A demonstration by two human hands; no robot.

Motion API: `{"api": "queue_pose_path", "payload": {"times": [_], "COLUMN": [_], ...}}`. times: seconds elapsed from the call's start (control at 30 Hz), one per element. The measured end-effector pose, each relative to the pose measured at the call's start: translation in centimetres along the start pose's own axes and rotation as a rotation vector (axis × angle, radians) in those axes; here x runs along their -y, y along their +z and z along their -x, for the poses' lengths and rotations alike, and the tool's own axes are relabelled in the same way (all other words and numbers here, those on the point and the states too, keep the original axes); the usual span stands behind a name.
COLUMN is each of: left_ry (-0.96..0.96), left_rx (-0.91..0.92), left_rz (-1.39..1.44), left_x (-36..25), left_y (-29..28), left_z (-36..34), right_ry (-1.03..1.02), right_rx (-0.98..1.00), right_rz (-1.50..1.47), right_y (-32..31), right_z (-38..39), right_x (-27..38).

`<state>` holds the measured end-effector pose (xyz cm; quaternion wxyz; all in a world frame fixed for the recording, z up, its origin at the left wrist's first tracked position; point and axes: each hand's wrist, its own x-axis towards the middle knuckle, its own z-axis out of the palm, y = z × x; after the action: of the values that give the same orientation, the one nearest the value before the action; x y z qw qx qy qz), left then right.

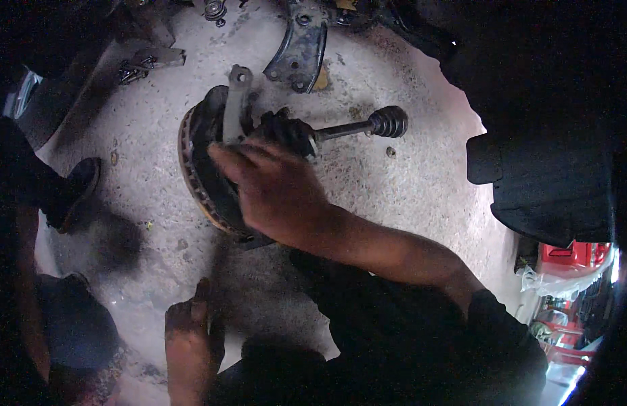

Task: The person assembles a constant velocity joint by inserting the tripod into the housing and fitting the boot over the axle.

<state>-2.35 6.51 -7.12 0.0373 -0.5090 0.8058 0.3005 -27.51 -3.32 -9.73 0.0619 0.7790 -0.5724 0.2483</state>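
A wheel hub assembly stands on the concrete floor, with a rusty-edged brake disc (195, 176) at its left. A grey steering knuckle arm (235, 111) with a holed end rises from it. To the right runs a drive shaft (344, 130) ending in a ribbed rubber boot (389, 122). My right hand (279, 189) reaches across the disc, its fingers bent around the base of the knuckle arm; part of the grip is hidden. Lower down, apart from the assembly, my left hand (189, 331) is closed. Shadow hides whatever it may hold.
A dark metal suspension arm (303, 51) lies beyond the hub. Bolts (137, 68) lie in a tray at the far left. Another person's shoe (80, 189) is at left. Dark bodywork (550, 169) hangs at right, above a red box (574, 255).
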Motion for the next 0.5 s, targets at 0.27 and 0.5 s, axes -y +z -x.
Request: {"api": "queue_pose_path", "payload": {"times": [0.27,0.5], "left_ry": [-0.074,-0.093], "left_rx": [-0.123,-0.176], "left_rz": [0.052,0.083], "left_x": [0.3,2.1], "left_y": [0.0,-0.5], "left_z": [2.0,3.7], "right_ry": [-0.215,-0.296], "right_rx": [0.398,0.515], "right_rz": [-0.323,-0.291], "right_y": [6.1,11.1], "right_z": [-5.7,-6.1], "right_x": [8.1,12.0]}}
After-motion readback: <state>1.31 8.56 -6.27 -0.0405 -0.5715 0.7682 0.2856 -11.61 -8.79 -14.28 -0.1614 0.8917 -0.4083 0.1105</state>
